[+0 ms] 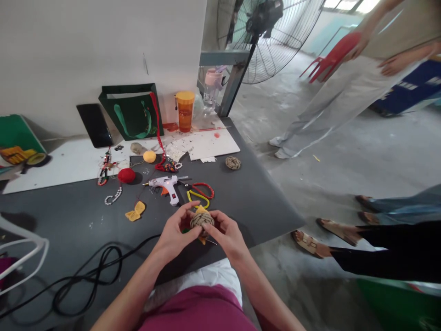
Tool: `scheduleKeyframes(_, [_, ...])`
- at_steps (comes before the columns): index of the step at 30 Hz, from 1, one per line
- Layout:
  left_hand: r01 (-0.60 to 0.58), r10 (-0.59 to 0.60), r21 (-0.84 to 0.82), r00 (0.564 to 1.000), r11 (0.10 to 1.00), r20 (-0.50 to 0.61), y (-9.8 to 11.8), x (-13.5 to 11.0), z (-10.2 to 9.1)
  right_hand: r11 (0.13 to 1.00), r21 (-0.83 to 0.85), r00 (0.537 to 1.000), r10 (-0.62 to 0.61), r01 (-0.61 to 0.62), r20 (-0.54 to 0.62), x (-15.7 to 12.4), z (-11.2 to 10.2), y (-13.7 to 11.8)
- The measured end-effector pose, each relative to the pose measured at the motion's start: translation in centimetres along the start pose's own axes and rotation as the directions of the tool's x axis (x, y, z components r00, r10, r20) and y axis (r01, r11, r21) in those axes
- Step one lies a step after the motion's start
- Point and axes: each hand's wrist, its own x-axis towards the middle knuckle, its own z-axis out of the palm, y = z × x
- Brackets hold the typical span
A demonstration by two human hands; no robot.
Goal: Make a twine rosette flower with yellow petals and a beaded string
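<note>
My left hand (175,233) and my right hand (225,233) meet over the near edge of the grey table (262,202). Together they grip a small twine-wrapped ball (202,219) with yellow felt poking out above and below it. The fingers of both hands curl round the ball. Just beyond the hands lie red and yellow-handled scissors (201,192) and a white glue gun (167,185). A yellow felt piece (135,212) lies to the left.
A red yarn ball (126,175), bead strings (113,196), a second twine ball (233,162), an orange cup (185,110), a green bag (132,110) and a black cable (89,276) are on the table. A large fan (265,32) stands behind. Other people stand and sit at right.
</note>
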Motion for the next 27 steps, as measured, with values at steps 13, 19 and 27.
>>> scheduleKeyframes(13, [0.053, -0.053, -0.08, 0.999, 0.995, -0.001, -0.9, 1.6, 1.4, 0.996, 0.09, 0.989, -0.004, 0.017, -0.145, 0.5, -1.4, 0.4])
scheduleKeyframes(19, [0.102, -0.102, 0.002, 0.988, 0.995, 0.112, -1.4, 3.6, 2.2, 0.997, 0.076, 0.988, 0.011, 0.001, -0.153, 0.4, -2.7, 0.4])
scheduleKeyframes(27, [-0.056, 0.031, 0.294, 0.995, 0.954, 0.09, -2.5, 5.2, 2.9, 0.931, -0.362, 0.95, -0.143, 0.035, -0.276, 0.6, -5.9, 1.8])
